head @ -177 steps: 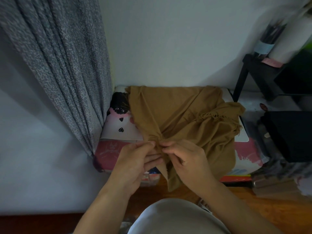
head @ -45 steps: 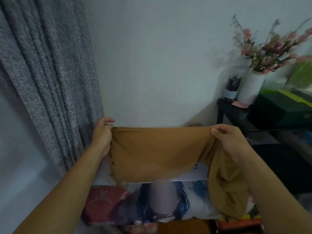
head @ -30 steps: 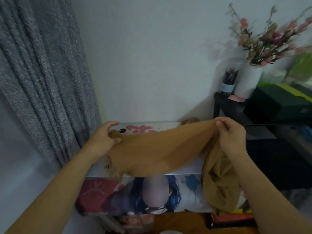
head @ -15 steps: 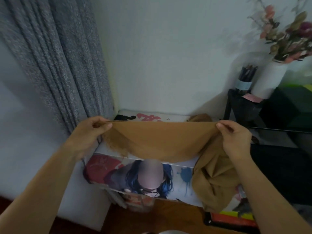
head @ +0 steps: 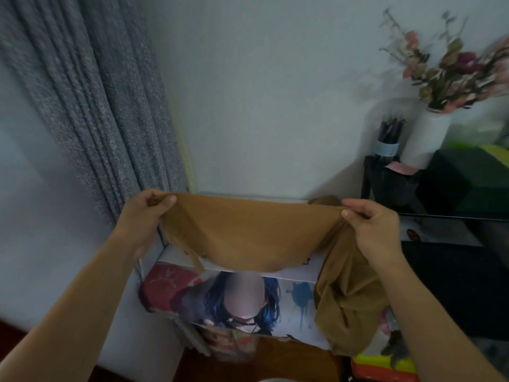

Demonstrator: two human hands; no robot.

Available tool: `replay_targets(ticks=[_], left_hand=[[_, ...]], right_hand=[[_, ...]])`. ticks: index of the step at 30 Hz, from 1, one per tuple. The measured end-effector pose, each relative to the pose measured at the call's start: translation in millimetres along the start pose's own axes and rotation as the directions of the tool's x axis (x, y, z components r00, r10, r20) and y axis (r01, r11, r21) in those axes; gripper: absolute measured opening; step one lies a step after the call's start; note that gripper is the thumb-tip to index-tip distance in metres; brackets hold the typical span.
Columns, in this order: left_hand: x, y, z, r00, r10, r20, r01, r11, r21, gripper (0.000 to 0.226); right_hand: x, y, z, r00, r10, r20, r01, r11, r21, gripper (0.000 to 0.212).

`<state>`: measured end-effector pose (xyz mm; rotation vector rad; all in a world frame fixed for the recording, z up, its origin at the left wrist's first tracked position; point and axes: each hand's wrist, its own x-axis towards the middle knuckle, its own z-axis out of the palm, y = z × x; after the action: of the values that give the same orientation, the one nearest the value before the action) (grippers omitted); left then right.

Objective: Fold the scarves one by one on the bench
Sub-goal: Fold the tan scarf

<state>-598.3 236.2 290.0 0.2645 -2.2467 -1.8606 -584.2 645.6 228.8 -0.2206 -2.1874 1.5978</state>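
Observation:
A tan-brown scarf (head: 248,235) hangs stretched between my two hands above the bench (head: 239,264), a low box with printed artwork on its front. My left hand (head: 146,213) pinches the scarf's left top corner near the curtain. My right hand (head: 374,227) pinches the top edge on the right. The stretched part sags in the middle over the bench top. The remaining length of the scarf drops below my right hand in a bunched fold down the bench's right front.
A grey curtain (head: 104,106) hangs at the left against the white wall. At the right stands a black side table (head: 391,186) with a pencil cup (head: 387,142) and a white vase of flowers (head: 429,128). Dark boxes sit to the far right. Wooden floor lies below.
The scarf went from bunched on the bench to lifted and spread between my hands. In the last second both hands lowered it and pulled it taut and level over the bench top.

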Motion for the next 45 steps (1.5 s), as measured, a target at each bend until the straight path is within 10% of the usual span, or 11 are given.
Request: replay_targets(ticks=[15, 17, 19, 23, 28, 34, 45], left_hand=[[-3.5, 14.2, 32.0, 0.989, 0.007, -0.15, -0.035, 0.982, -0.185, 0.027], [-10.0, 28.0, 56.7, 0.971, 0.175, -0.162, -0.188, 0.98, -0.07, 0.034], [-30.7, 47.0, 85.4, 0.916, 0.358, 0.182, -0.394, 0.889, 0.233, 0.018], [-58.8, 51.0, 135.7, 0.659, 0.212, 0.721, -0.732, 0.402, 0.55, 0.051], [-57.9, 37.1, 155.6, 0.697, 0.243, 0.675, -0.698, 0.447, 0.559, 0.011], [-57.3, 55.6, 184.4, 0.649, 0.286, 0.705, -0.755, 0.357, 0.55, 0.029], [-18.2, 164.0, 195.9, 0.702, 0.361, 0.614, -0.71, 0.277, 0.648, 0.042]], right_hand=[[-17.7, -16.9, 0.2, 0.999, 0.033, -0.003, -0.032, 0.994, 0.106, 0.032], [-24.3, -32.5, 15.4, 0.996, -0.014, 0.088, 0.008, 0.998, 0.064, 0.029], [-31.9, -50.4, 32.5, 0.972, -0.059, 0.229, 0.056, 0.998, 0.022, 0.023], [-39.3, -80.2, 51.0, 0.913, -0.109, 0.394, 0.073, 0.992, 0.104, 0.015], [-32.6, -74.5, 49.1, 0.95, -0.139, 0.28, 0.103, 0.985, 0.137, 0.019], [-28.2, -32.3, 40.1, 0.974, -0.166, 0.154, 0.179, 0.981, -0.074, 0.023], [-51.3, 53.5, 12.5, 0.977, 0.11, -0.182, -0.172, 0.911, -0.375, 0.009]])
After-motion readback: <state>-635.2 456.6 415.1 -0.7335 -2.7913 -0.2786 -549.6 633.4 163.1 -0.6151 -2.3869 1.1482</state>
